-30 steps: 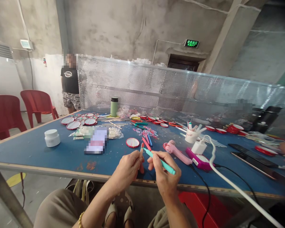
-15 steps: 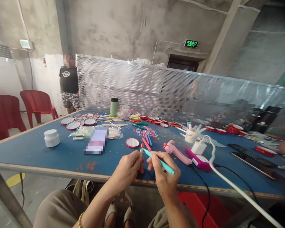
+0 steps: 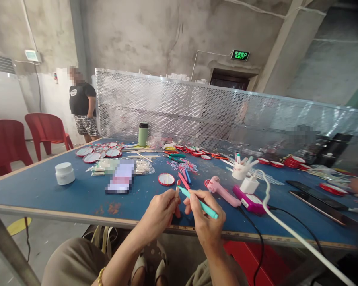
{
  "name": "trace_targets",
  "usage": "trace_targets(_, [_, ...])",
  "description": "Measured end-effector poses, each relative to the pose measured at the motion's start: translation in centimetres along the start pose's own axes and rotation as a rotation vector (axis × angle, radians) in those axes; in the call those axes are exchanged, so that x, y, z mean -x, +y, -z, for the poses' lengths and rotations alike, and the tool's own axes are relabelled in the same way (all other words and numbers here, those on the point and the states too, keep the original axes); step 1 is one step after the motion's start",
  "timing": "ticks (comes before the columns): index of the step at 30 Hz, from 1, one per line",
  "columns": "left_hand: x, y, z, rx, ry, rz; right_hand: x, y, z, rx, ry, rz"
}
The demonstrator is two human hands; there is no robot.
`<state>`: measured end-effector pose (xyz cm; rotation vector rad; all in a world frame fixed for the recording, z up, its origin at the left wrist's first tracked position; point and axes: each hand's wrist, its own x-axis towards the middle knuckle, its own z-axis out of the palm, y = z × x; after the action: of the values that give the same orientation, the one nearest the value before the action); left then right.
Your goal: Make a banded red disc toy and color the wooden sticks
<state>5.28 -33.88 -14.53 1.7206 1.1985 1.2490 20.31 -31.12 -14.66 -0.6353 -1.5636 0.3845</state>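
My left hand (image 3: 161,210) is closed in a pinch around a small wooden craft stick (image 3: 177,190), held upright with a red upper end. A turquoise marker (image 3: 208,209) lies slanted in my right hand (image 3: 207,226), gripped like a pen. Its tip meets or nearly meets the stick's edge just below the red part. Both hands are over the table's front edge. Just beyond them is a round red-rimmed disc (image 3: 166,179), and beside it a red marker (image 3: 183,181) lies near blue and purple ones.
On the blue table (image 3: 86,202) are a white jar (image 3: 65,173), a phone (image 3: 120,176), a green bottle (image 3: 143,134), a pink hand tool (image 3: 223,191) with a black cord, a pen cup (image 3: 240,170) and a white cable (image 3: 304,248). A person (image 3: 82,101) stands behind.
The marker and my right hand have shifted very slightly left along the stick. My left hand stays put. The person in the background has turned and moved a little left.
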Motion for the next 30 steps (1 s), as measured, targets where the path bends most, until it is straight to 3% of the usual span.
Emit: trace_targets(30, [0.01, 0.04, -0.06, 0.0, 0.008, -0.008, 0.11, 0.21, -0.1, 0.003, 0.038, -0.01])
